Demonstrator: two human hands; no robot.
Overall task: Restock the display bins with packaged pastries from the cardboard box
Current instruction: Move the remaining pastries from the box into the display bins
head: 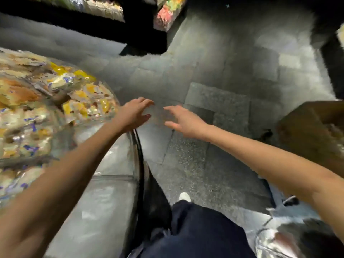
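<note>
Hands hang over the grey floor (214, 71) with fingers spread, left hand (134, 114) and right hand (184, 121) both empty. Packaged pastries (55, 101) fill the display bin (115, 161) at left; the blurred brown shape at right is probably the cardboard box (312, 131).

pastry packs (55, 101): yellow/orange/cream wrap w/ blue-purple print, blurry. floor (214, 101): grey speckled tiles, some darker than others; cardboard box (312, 127) plain brown. trousers (195, 229) dark navy, shoe (184, 196) tip white, far shelf goods (167, 13) pink/yellow/green mix.
</note>
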